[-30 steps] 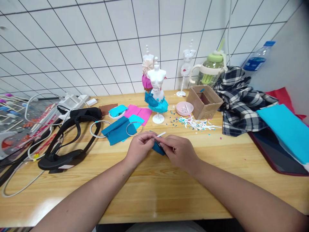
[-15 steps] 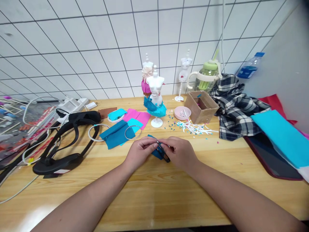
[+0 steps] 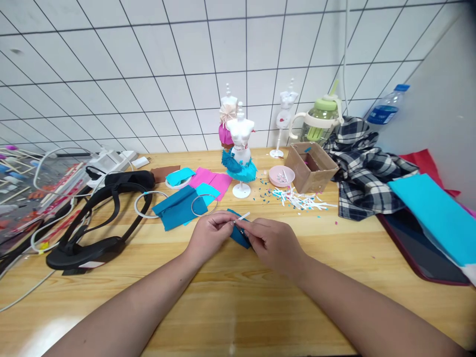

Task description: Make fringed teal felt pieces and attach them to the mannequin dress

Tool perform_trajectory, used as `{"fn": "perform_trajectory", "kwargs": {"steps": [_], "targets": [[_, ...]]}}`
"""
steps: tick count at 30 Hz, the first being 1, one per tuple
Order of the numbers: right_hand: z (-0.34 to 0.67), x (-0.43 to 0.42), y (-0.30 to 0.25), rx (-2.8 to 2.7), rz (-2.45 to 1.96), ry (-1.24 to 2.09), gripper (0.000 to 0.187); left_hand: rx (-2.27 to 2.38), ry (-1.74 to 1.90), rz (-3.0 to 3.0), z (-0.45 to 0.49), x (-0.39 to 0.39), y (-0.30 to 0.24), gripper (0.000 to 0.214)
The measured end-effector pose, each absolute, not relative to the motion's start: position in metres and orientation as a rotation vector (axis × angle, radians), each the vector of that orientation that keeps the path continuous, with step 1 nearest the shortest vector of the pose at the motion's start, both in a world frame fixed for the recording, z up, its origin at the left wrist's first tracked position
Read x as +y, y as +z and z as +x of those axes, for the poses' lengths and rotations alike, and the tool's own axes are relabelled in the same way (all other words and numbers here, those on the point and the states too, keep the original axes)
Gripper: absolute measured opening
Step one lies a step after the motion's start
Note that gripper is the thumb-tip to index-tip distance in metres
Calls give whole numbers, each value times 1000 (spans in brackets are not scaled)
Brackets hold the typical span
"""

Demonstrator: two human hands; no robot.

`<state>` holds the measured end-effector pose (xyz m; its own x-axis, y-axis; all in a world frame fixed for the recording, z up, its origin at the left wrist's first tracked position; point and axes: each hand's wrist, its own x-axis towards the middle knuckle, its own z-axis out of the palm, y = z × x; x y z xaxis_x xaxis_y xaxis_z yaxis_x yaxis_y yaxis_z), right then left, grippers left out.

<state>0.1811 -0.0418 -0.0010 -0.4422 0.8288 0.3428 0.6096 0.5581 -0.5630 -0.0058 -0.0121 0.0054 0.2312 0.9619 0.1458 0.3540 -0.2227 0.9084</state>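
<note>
My left hand [image 3: 211,233] is closed in a pinch on the upper left edge of a small teal piece of cloth or crepe paper [image 3: 240,237]. Opposite it, my right hand [image 3: 275,241] is closed around the right side of the same piece. A thin white strip [image 3: 244,216] sticks up to the right from where both sets of fingertips meet; which fingers grip it I cannot tell. Small pale spots show on a dark edge by the right fingertips. Just beyond stands a white mini mannequin [image 3: 240,131] with a ruffled blue skirt [image 3: 243,171].
Teal sheets [image 3: 174,210], pink sheets [image 3: 219,183] and hoops lie left of the mannequin. A black headset [image 3: 115,243] is further left. To the right are a pink dish [image 3: 281,176], white paper scraps [image 3: 301,200], a cardboard box [image 3: 316,171] and a plaid cloth [image 3: 353,188].
The white strip now sticks up between the fingertips, where none showed before. The black object under my right fingers is now mostly hidden. Both hands stay in nearly the same place.
</note>
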Motion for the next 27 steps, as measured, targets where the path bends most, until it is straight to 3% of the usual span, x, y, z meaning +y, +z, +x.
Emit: {"fn": "perform_trajectory", "kwargs": {"steps": [17, 27], "targets": [[182, -41, 3, -2028, -1256, 483, 16, 1269, 865, 1852, -1, -21, 7, 14], [182, -38, 1, -2010, -1253, 503, 20, 1107, 907, 1642, -6, -17, 0, 17]]}}
